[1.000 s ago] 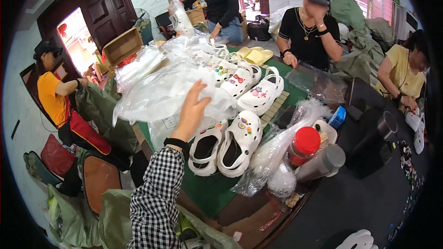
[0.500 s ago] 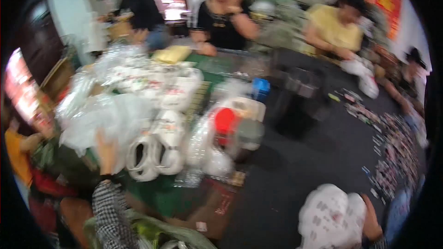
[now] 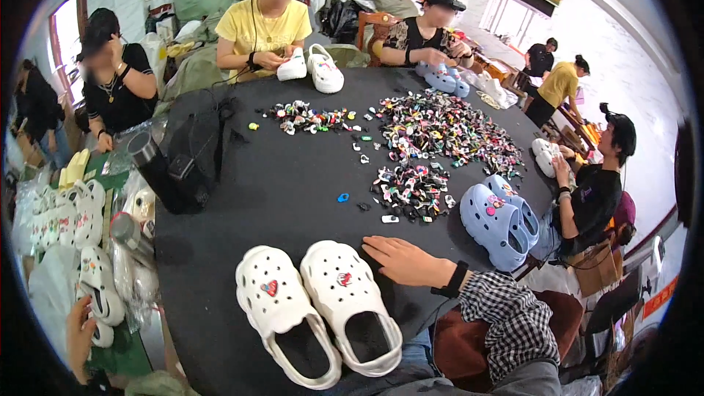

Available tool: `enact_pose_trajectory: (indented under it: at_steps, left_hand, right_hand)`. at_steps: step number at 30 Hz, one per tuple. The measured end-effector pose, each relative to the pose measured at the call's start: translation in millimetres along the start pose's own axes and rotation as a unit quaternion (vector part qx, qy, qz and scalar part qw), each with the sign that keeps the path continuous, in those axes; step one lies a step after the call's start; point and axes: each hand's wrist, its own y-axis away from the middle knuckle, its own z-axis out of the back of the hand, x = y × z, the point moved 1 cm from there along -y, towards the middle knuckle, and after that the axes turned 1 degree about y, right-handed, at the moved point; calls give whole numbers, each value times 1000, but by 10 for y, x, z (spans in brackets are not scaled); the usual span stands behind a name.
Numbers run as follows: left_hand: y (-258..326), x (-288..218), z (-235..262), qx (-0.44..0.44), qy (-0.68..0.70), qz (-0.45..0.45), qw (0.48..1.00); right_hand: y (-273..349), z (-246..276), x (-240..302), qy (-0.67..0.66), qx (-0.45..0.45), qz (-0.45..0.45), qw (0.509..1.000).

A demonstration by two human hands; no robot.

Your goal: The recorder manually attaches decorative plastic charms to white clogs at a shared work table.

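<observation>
Pair of white clogs [image 3: 319, 312]: nearest thing on the black desk [image 3: 264, 191], lying side by side and touching, just left of the right hand; each carries one small charm on its upper.
Pointing: toes point away from the wearer toward the desk's middle, open heels and straps toward the near edge; the long axis runs near to far, tilted a little to the left.
Handling, as a guess: moulded foam, so light, springy rather than stiff, not fragile, with a matt skin that should not slip; the perforated upper would flex if pinched.
Where to hold: the heel strap or the rim of the foot opening looks the surest spot, or the sides of the toe box.
Right hand [image 3: 403, 260]: lies flat, palm down on the desk, fingers stretched toward the right clog's toe, very close to it; whether they touch is unclear. Its grip is released, holding nothing.
Left hand [image 3: 79, 337]: low at the left edge, beside bagged white clogs [image 3: 95, 286]; I cannot tell what its grip is doing.
Blue clogs [image 3: 500, 220]: further right, toes toward the near edge.
Charm heap [image 3: 433, 139]: beyond, a wide scatter of small coloured pieces.
Far side: seated people handling other clogs.
</observation>
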Motion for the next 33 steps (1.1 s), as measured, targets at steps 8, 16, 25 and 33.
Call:
enact_pose_trajectory:
  at_steps: [8,16,25,33]
  left_hand:
    - [427,-2271,-1725,176,-248,-171,937]
    - [837,-3553,-2978,123,-241,-470,840]
    - [1292,-3723,-3589,-26,-114,-574,810]
    - [1268,-3601,-3144,-33,-27,-446,894]
  right_hand:
    - [725,531,-721,-62,92,-29,993]
    - [-11,312,-1030,17,-88,19,996]
    - [-169,140,-1120,-85,-70,-13,994]
    - [-111,158,-1140,-180,-198,-55,962]
